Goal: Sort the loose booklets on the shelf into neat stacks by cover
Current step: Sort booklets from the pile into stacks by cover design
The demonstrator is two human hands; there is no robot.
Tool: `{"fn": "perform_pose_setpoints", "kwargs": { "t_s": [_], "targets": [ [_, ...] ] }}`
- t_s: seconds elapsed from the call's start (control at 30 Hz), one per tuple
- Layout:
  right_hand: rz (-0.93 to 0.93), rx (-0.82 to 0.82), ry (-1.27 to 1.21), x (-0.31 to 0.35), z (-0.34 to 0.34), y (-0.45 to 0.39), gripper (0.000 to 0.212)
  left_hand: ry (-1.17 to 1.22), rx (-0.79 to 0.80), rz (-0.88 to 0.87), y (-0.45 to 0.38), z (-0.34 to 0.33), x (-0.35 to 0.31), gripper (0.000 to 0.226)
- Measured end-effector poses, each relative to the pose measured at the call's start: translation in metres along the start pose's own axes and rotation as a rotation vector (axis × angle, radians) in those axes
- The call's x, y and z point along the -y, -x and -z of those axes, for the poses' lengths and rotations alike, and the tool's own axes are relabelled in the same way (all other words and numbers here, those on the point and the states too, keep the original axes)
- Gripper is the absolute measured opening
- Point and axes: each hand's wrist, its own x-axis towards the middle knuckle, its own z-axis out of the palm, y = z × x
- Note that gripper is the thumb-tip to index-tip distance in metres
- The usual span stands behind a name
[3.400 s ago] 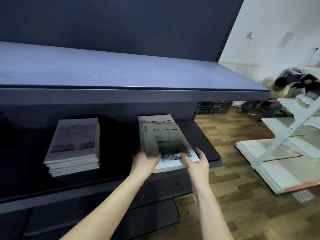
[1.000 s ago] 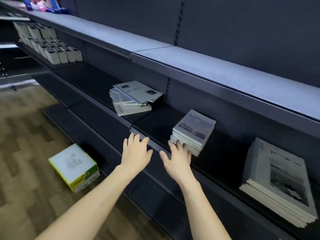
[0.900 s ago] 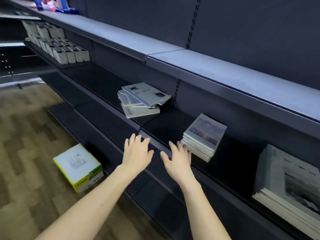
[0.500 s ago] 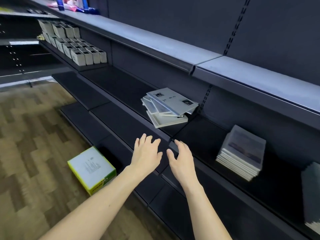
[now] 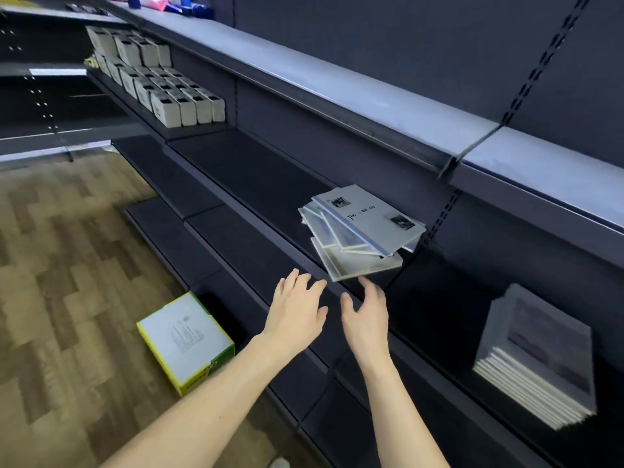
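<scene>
In the head view, the messy pile of booklets [image 5: 363, 236] now lies at the centre right of the frame, closer to the hands than half a second ago. It sits on the dark middle shelf [image 5: 256, 184], its covers fanned at different angles. The left hand [image 5: 297, 312] and the right hand [image 5: 366, 315] are both released, fingers straight, holding nothing; the right fingertips are just below the pile's front corner. The neat stack of booklets [image 5: 537, 359] has shifted to the lower right. A yellow-edged box [image 5: 184, 341] lies on the wooden floor [image 5: 67, 282].

1 head view, angled down-left along shelf [image 5: 256, 184], hands near.
</scene>
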Motion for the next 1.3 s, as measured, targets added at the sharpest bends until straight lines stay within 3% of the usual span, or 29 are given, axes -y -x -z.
{"fn": "perform_pose_setpoints", "kwargs": {
  "t_s": [0.17, 0.33, 0.5, 0.7, 0.9, 1.13, 1.23, 1.3],
  "targets": [
    [-0.034, -0.085, 0.015, 0.000, -0.034, -0.065, 0.051, -0.034, 0.019, -0.010, -0.056, -0.002, 0.021, 0.052],
    [-0.063, -0.198, 0.242, -0.009, -0.038, -0.133, 0.083, -0.021, 0.028, -0.016, -0.114, -0.008, 0.034, 0.053],
    [-0.052, -0.266, 0.346, -0.033, -0.029, -0.175, 0.073, 0.022, 0.066, -0.064, -0.157, -0.018, 0.034, 0.056],
    [0.028, -0.440, 0.387, -0.046, -0.033, -0.174, 0.059, -0.019, 0.145, -0.177, -0.198, -0.028, 0.031, 0.060],
    [-0.176, -0.382, 0.511, -0.015, -0.041, -0.154, 0.053, -0.009, 0.173, -0.205, -0.216, -0.036, 0.036, 0.055],
    [-0.155, -0.397, 0.519, 0.032, -0.097, -0.105, 0.065, 0.051, 0.201, -0.139, -0.226, -0.035, 0.056, 0.066],
    [-0.140, -0.361, 0.320, 0.045, -0.104, -0.093, 0.055, 0.142, 0.301, -0.132, -0.235, -0.032, 0.069, 0.072],
    [-0.146, -0.429, 0.244, 0.044, -0.101, -0.091, 0.051, 0.137, 0.370, -0.139, -0.238, -0.030, 0.077, 0.077]
  ]
}}
